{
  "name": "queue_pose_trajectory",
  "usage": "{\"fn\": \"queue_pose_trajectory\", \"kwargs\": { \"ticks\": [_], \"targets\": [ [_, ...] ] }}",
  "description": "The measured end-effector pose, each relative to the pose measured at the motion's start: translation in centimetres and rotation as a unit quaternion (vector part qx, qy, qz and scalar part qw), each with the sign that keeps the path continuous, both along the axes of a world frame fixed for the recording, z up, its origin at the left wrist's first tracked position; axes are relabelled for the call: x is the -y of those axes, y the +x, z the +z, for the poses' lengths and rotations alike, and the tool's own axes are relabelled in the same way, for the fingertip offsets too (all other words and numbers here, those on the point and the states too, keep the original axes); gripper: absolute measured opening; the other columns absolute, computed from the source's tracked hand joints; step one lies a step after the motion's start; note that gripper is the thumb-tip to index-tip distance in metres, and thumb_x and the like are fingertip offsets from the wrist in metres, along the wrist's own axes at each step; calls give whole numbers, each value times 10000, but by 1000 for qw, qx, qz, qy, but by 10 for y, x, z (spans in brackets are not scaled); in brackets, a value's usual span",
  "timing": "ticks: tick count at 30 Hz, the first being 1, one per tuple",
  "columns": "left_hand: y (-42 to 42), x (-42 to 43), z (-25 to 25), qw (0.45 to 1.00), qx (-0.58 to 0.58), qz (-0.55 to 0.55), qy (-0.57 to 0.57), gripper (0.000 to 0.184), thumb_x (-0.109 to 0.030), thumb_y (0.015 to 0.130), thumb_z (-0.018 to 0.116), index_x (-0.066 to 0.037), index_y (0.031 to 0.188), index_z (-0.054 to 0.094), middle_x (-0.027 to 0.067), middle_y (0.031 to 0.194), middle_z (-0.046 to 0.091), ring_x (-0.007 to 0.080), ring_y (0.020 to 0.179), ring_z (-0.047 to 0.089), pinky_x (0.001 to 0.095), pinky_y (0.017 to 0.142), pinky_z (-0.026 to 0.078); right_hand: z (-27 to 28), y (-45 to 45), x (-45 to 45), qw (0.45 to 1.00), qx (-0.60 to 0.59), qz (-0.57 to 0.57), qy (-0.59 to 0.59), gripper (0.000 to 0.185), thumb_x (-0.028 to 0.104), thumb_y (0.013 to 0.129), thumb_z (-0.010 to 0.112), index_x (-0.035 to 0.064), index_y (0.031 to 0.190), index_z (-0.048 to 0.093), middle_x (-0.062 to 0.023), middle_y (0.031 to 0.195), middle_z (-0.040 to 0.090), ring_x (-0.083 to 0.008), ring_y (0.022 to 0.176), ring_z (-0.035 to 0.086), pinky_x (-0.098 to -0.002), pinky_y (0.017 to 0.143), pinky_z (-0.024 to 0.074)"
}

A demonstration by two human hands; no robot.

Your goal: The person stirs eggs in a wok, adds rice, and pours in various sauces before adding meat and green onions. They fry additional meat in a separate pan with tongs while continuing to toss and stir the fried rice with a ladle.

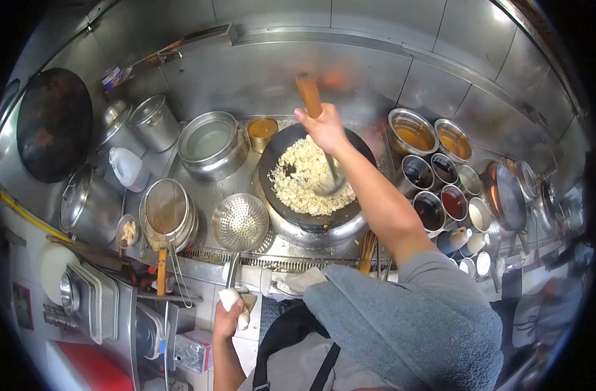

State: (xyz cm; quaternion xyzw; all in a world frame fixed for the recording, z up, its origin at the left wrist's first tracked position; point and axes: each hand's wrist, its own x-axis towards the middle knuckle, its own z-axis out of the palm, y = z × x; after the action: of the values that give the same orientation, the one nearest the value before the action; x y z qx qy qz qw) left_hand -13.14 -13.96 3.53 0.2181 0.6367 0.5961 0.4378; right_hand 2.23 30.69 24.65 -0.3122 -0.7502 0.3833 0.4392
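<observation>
A black wok (278,199) sits on the stove with pale, rice-like food (296,190) in it. My right hand (325,130) is wrapped round the wooden handle of a ladle (309,98) above the wok; the ladle's bowl, blurred, rests among the food. Low at the centre left, my left hand (227,319) grips a white cloth (231,300) around the lower end of the handle of a perforated strainer (240,223). The strainer's round bowl lies left of the wok, over the stove top.
Left stand a large metal pot (210,171), a tin (262,135), a sieve (165,215) over a pot and a white jug (127,171). Right are metal bowls (412,133) of yellow liquid and several containers of dark sauces (429,210). A bamboo brush (368,251) stands by the front edge.
</observation>
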Motion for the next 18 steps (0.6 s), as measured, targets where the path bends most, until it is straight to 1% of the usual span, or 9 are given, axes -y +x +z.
{"fn": "queue_pose_trajectory", "kwargs": {
  "ticks": [2,5,6,9,11,13,14,17,18],
  "targets": [
    [-3,-11,11,1000,-4,0,9,181,-193,867,647,-27,916,594,25,774,615,115,668,575,270,577,452,40,22,45,996,-14,15,84,375,331,866,673,-1,732,562,-66,601,530,-190,578,472,-371,574,417],
    [-12,-5,5,999,1,-18,-26,224,-214,853,666,-17,939,602,44,797,639,125,683,590,277,601,469,-54,0,20,992,-99,-67,-41,386,319,888,648,-6,701,554,-62,601,534,-169,581,477,-364,563,410],
    [-12,-12,6,998,-16,-47,-36,235,-212,851,669,-13,960,607,47,799,642,127,683,591,281,609,474,-66,0,0,992,-90,-85,4,389,314,896,641,-3,688,550,-43,579,520,-145,558,466,-357,542,402],
    [-6,-23,18,995,-27,-85,-46,273,-196,841,687,-3,1019,609,53,817,647,131,699,596,287,628,484,-14,14,-18,992,-55,-105,-52,402,319,884,657,0,666,544,-33,545,499,-145,532,456,-357,524,393],
    [0,-28,18,996,-30,-77,-16,265,-175,835,695,-5,1015,602,44,817,635,125,706,590,285,624,481,17,36,15,990,-76,-114,-17,392,299,874,670,8,647,536,-42,532,507,-152,491,440,-357,502,380],
    [-2,-32,3,996,-7,-77,-33,283,-171,823,706,-4,1024,598,43,836,634,128,724,592,290,634,485,-54,21,-9,985,-118,-127,-12,385,283,871,684,21,642,520,-23,538,506,-134,486,423,-330,490,369],
    [-2,-36,0,995,5,-89,-42,282,-162,818,707,-5,1025,599,42,840,634,128,727,593,291,637,486,-79,18,-26,971,-225,-28,-75,370,265,881,683,41,642,511,-8,546,505,-119,472,426,-301,464,358],
    [-5,-52,-5,991,-5,-127,-45,286,-141,799,710,-9,1028,602,42,848,634,123,730,589,287,640,483,-37,27,-52,966,-231,-51,-104,346,242,903,660,67,642,514,11,535,493,-102,435,423,-277,417,335],
    [-3,-58,-8,993,-31,-109,-37,271,-130,797,699,-10,1021,604,40,842,632,122,725,587,287,635,479,4,44,-28,961,-237,-70,-125,338,220,906,654,78,635,510,17,516,480,-85,402,414,-272,378,314]
  ]
}}
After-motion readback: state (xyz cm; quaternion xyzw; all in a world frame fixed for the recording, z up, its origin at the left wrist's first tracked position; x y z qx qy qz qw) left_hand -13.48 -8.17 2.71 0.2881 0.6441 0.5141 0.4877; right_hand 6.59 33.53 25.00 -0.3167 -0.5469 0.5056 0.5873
